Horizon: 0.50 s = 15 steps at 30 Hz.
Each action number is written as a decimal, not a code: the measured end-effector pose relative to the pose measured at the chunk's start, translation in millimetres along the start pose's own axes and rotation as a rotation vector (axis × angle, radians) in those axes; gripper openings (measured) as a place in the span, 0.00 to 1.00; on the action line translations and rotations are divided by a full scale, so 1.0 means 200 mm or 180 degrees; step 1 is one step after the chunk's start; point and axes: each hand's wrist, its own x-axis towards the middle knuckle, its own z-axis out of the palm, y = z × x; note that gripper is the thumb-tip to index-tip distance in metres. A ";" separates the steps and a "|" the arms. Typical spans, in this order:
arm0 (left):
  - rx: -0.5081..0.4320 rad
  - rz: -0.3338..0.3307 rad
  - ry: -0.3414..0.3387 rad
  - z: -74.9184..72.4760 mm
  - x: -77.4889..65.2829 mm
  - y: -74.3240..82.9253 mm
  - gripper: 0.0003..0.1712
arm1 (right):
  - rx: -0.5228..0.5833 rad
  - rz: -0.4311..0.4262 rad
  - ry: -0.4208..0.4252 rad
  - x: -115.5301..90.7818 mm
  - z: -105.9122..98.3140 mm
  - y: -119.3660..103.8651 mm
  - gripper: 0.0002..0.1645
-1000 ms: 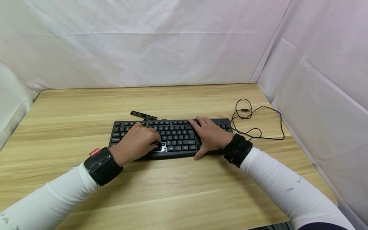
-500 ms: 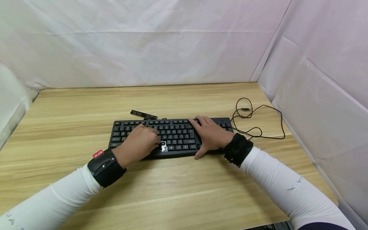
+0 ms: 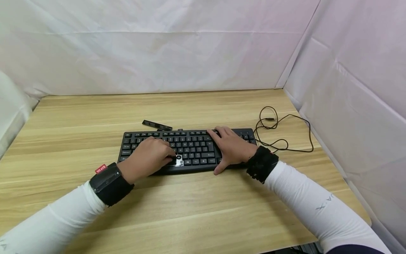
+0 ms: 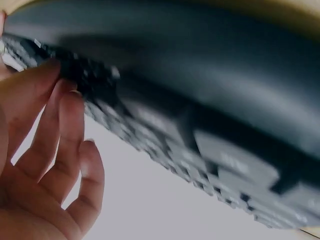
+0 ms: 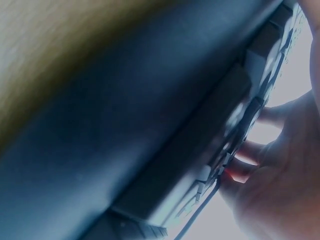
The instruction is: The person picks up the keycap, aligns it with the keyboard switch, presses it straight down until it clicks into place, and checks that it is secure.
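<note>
Left grip (image 3: 146, 154) over keyboard (image 3: 191, 150) left of centre, hold unclear, right grip (image 3: 233, 148) released, spread on its right part

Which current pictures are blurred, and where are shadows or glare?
Head view: fairly sharp, soft shadows on the table; left wrist view: the keyboard looks blurred; right wrist view: blurred too, with bright glare between the fingers of the right hand.

"Walls?"

"I face a creased white back sheet (image 3: 158, 60), a horizontal fold line (image 3: 158, 32) crossing it. A right sheet (image 3: 352, 91) meets it at an angle; a left sheet (image 3: 12, 109) shows partly."

"Furniture?"

"One tabletop (image 3: 196, 211) before me, pale wood-grain, far edge along the back sheet."

"Light?"

"Pale; I record a faint pink tint toward the right."
</note>
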 end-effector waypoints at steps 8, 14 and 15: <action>0.0213 0.0015 -0.0115 -0.08 -0.07 -0.09 0.07 | 0.0019 0.0040 -0.0016 0.00 0.00 0.00 0.85; 0.0280 0.0003 -0.0313 -0.09 -0.11 -0.13 0.07 | 0.0018 0.0045 -0.0031 0.00 0.00 0.00 0.85; 0.0298 0.0012 -0.0321 -0.09 -0.11 -0.13 0.07 | 0.0031 0.0042 -0.0033 0.00 0.00 0.00 0.85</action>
